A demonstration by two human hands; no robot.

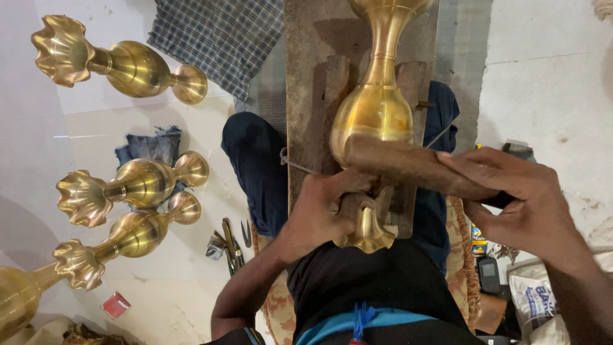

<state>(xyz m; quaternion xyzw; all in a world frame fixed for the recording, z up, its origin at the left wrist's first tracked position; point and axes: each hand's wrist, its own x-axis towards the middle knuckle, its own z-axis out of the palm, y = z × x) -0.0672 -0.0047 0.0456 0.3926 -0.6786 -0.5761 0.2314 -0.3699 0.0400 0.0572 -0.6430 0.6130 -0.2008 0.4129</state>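
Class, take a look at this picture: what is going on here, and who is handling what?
A seated person works on a brass vase lying on a wooden block across their lap. The left hand grips the vase's flared end near the body, while the right hand holds a brown wooden tool laid across the vase's round belly. Several similar brass vases lie on the pale floor to the person's left, near a checked cloth and some small metal tools.
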